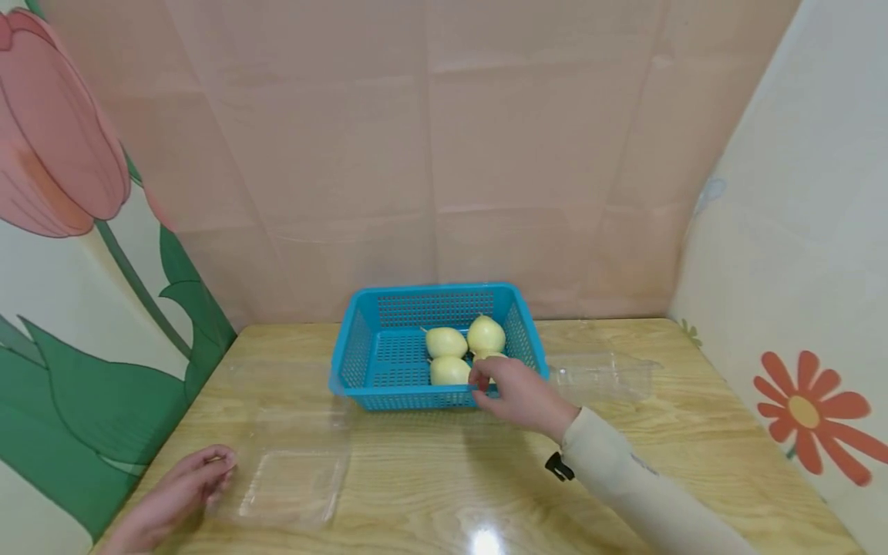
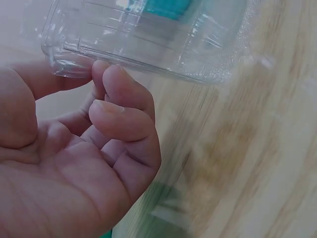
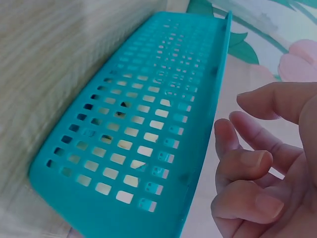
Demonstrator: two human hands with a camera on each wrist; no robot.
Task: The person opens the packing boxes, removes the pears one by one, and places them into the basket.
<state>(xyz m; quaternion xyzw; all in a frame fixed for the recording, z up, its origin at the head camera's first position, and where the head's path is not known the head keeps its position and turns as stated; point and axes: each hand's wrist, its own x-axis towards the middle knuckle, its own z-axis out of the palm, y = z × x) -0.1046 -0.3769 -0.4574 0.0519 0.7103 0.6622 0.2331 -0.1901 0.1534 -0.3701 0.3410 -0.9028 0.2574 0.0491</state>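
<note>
A blue perforated plastic basket [image 1: 409, 393] holds several pale yellow pears [image 1: 446, 344] in its right half. My right hand [image 1: 516, 391] is over the basket's front rim with its fingers loosely bent, close above a pear that it partly covers. In the right wrist view nothing lies between the thumb and fingers [image 3: 242, 166]. At the front left, my left hand [image 1: 186, 486] pinches the edge of a clear plastic clamshell box [image 2: 143, 42] between thumb and forefinger. That box lies spread on the table, left of and in front of the basket.
Another clear plastic box [image 1: 603, 378] is on the wooden table [image 1: 409, 478] just right of the basket. A pinkish sheet [image 1: 430, 154] hangs behind the table. Flower-printed panels [image 1: 798, 254] stand at both sides. A black buckle [image 1: 559, 467] hangs by the right sleeve.
</note>
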